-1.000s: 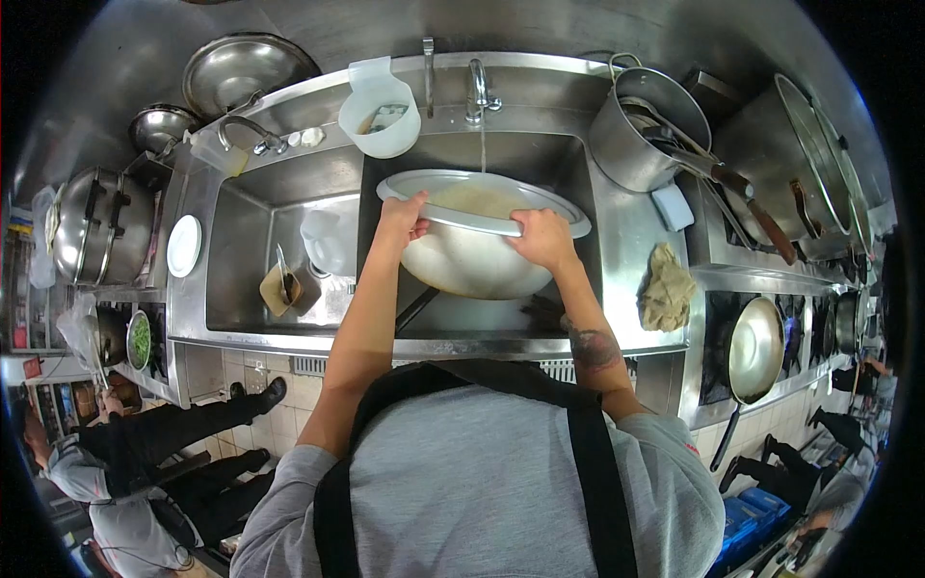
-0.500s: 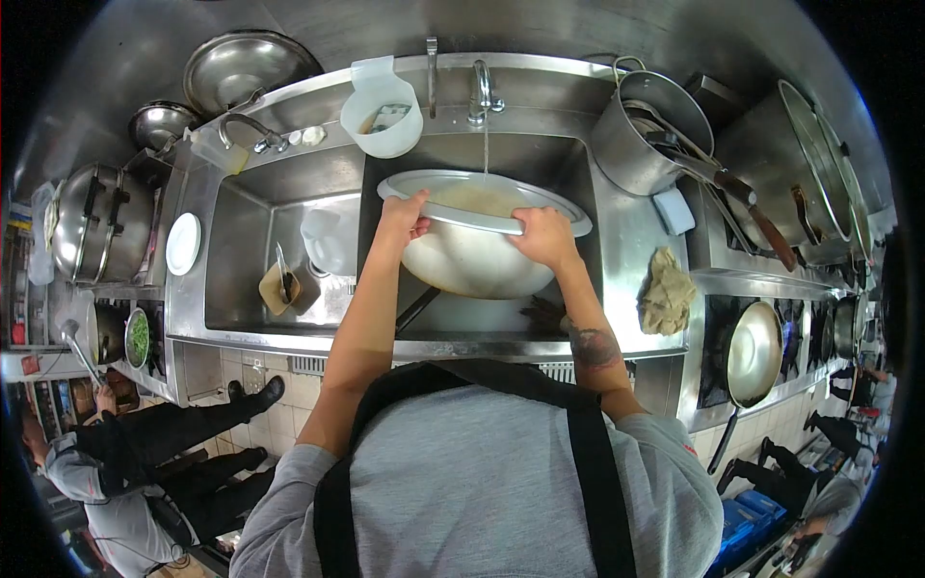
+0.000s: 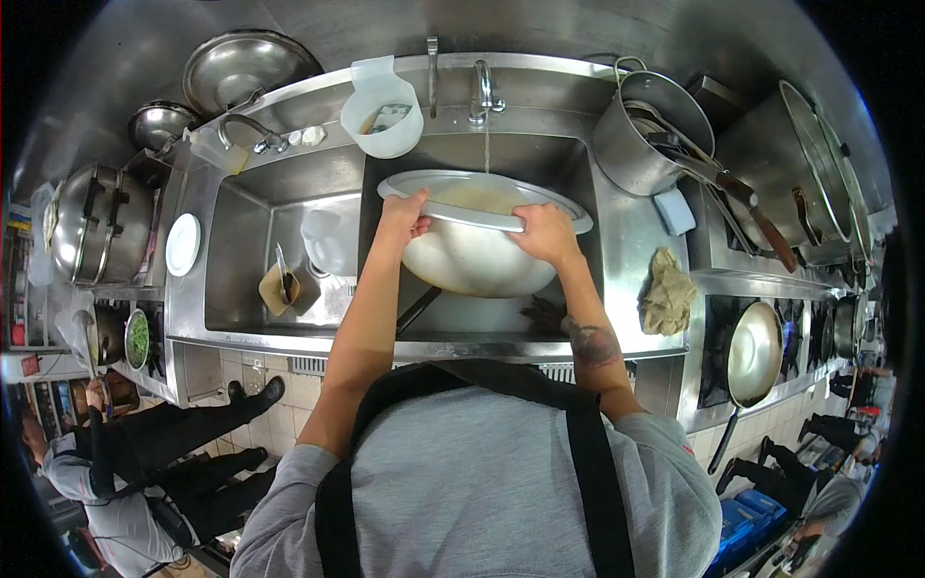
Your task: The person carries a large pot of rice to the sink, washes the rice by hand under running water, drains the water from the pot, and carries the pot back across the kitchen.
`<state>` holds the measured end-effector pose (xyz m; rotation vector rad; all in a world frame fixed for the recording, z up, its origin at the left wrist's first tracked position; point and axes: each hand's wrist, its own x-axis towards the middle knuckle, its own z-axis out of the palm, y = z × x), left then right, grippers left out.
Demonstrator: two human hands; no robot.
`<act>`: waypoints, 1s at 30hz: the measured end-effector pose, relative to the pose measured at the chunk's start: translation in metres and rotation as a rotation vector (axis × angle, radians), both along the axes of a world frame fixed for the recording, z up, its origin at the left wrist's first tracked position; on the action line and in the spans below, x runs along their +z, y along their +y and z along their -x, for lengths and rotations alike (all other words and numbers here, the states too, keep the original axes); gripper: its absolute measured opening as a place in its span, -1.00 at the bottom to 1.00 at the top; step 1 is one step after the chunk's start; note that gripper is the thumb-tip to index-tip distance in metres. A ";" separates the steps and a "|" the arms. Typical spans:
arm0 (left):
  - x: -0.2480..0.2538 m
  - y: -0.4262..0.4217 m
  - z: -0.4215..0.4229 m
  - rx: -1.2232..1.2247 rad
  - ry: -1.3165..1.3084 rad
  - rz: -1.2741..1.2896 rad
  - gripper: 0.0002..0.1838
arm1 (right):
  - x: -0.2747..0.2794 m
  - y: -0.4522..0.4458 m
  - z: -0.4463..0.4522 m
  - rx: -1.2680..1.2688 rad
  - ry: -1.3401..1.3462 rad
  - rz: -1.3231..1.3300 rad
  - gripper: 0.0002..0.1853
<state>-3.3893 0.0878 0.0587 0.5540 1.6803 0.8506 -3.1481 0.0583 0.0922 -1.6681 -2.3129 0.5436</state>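
Observation:
A large pale metal basin (image 3: 472, 258) with a wide rim is tilted away from me in the right sink. My left hand (image 3: 405, 216) is closed on the rim at its left, and my right hand (image 3: 542, 231) grips the same rim further right. Water runs from the faucet (image 3: 482, 91) down into the basin, where cloudy, pale liquid shows. Below the basin lie a dark handle (image 3: 418, 311) and another dark item whose kind I cannot make out.
In the left sink (image 3: 241, 241) lie a white plastic container (image 3: 330, 241) and a small tan scoop-shaped item (image 3: 277, 292). A tall pot (image 3: 626, 144) with utensils, a blue sponge (image 3: 674, 211) and a crumpled cloth (image 3: 668, 294) stand at right. Co-workers are behind on both sides.
My hands and the basin hold almost the same position, with water still running. At far left, a co-worker's arm and the ladle-like utensil have shifted.

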 end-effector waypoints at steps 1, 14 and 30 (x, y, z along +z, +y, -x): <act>0.001 0.000 0.000 -0.001 0.002 -0.001 -0.64 | -0.001 0.001 0.000 0.002 -0.007 0.001 -0.74; -0.005 0.005 0.001 0.003 0.007 -0.009 -0.61 | 0.003 0.005 0.000 0.027 -0.012 0.004 -0.74; 0.002 0.006 -0.002 0.008 0.032 0.027 -0.61 | 0.005 0.008 0.000 0.033 -0.038 0.027 -0.71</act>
